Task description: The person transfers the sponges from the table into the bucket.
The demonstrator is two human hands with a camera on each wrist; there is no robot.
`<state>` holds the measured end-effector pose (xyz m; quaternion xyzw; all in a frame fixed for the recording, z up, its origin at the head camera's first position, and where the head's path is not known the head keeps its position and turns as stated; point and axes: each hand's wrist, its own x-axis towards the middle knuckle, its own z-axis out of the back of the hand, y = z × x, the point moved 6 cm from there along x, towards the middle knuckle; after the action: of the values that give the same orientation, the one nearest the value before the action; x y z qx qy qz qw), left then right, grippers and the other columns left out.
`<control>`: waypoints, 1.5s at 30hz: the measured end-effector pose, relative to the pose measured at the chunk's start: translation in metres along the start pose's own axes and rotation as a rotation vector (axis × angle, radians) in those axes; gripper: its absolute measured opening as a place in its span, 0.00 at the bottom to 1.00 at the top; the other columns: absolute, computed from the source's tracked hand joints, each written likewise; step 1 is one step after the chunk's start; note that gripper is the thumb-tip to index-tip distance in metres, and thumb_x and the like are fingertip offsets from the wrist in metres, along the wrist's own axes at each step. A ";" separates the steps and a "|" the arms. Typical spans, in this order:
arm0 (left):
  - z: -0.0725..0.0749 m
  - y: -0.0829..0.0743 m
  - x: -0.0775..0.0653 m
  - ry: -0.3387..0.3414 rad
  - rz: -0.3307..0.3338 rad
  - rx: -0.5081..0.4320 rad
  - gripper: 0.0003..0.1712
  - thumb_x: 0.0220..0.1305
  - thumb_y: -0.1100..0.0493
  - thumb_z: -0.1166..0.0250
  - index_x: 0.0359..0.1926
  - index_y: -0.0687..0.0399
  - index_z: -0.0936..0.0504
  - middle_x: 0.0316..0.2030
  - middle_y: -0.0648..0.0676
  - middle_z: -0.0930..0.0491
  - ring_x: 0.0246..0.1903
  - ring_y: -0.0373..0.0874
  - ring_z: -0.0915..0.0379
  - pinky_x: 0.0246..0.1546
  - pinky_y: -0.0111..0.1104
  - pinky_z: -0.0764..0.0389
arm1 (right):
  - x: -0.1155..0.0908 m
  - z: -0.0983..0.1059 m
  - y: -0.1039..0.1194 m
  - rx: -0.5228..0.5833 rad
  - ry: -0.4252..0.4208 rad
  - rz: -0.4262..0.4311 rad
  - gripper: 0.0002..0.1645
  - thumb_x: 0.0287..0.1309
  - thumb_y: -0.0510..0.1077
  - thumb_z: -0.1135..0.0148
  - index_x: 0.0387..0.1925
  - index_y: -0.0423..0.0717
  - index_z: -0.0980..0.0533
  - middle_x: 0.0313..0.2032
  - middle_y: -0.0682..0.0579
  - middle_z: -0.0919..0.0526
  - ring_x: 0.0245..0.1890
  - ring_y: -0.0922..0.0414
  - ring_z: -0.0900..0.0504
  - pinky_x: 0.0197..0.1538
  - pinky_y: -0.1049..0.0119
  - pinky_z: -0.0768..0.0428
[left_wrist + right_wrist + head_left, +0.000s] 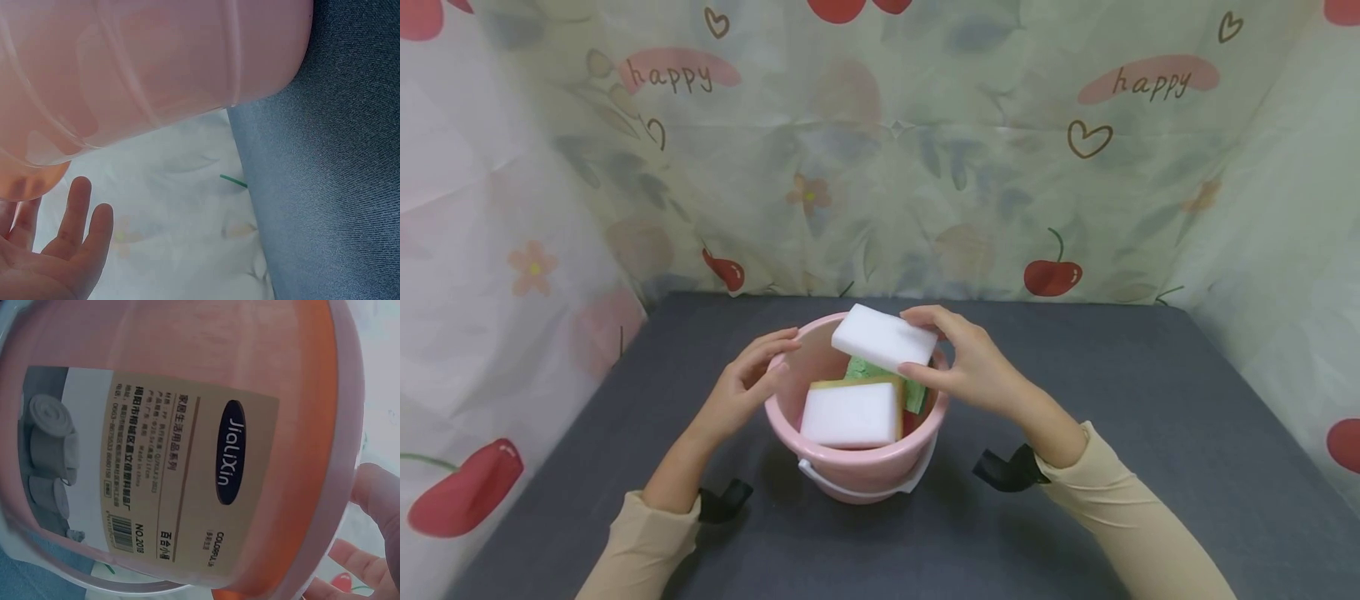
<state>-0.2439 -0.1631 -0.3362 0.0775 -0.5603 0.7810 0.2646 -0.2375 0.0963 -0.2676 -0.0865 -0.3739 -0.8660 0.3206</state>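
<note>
A pink bucket (pixel 859 475) stands upright on the dark table. My right hand (pixel 973 358) pinches a white sponge (pixel 883 337) by its right end, thumb in front and fingers behind, over the bucket's far right rim. Fingertips of my left hand (pixel 737 387) rest at the left rim, the fingers lightly bent and spread. Inside the bucket lies another white sponge (pixel 850 415) with a tan edge, and behind it something green and textured (pixel 916 396), partly hidden. In the left wrist view, two fingers stand free of the bucket wall (pixel 169 62).
The bucket's white handle (pixel 857 492) hangs down at the front. A printed label (pixel 187 469) covers one side of the bucket. Dark grey cloth covers the table (pixel 1075 358), and patterned curtains (pixel 895 208) enclose its back and sides. Black straps (pixel 1007 468) stick out at both wrists.
</note>
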 end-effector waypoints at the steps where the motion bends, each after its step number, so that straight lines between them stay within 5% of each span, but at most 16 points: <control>1: 0.000 0.000 0.000 0.000 0.002 0.000 0.20 0.66 0.66 0.48 0.59 0.63 0.29 0.65 0.61 0.37 0.59 0.26 0.39 0.54 0.16 0.33 | 0.001 -0.001 0.000 0.001 0.002 0.001 0.33 0.49 0.43 0.31 0.58 0.43 0.31 0.53 0.47 0.23 0.46 0.54 0.24 0.49 0.56 0.24; 9: 0.000 -0.001 0.000 -0.003 0.004 0.003 0.20 0.66 0.67 0.48 0.59 0.64 0.29 0.65 0.62 0.37 0.59 0.25 0.39 0.54 0.16 0.33 | 0.006 -0.006 0.000 0.007 0.027 -0.011 0.32 0.49 0.45 0.31 0.57 0.45 0.30 0.53 0.49 0.23 0.43 0.55 0.27 0.43 0.60 0.26; 23: -0.001 -0.001 0.001 0.002 -0.020 -0.002 0.20 0.65 0.68 0.48 0.58 0.66 0.30 0.65 0.64 0.37 0.59 0.25 0.39 0.54 0.16 0.33 | 0.014 -0.018 -0.002 0.080 0.117 -0.040 0.33 0.50 0.44 0.31 0.58 0.42 0.31 0.53 0.46 0.24 0.49 0.53 0.26 0.54 0.55 0.22; 45: 0.000 -0.002 0.000 0.006 -0.023 -0.009 0.20 0.65 0.67 0.49 0.59 0.65 0.29 0.65 0.63 0.37 0.60 0.26 0.39 0.54 0.16 0.33 | 0.025 -0.029 0.002 0.030 0.167 0.041 0.29 0.51 0.45 0.32 0.54 0.42 0.28 0.51 0.47 0.20 0.51 0.54 0.22 0.55 0.57 0.24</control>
<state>-0.2433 -0.1623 -0.3350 0.0805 -0.5620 0.7758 0.2754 -0.2528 0.0622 -0.2772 -0.0167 -0.3568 -0.8578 0.3695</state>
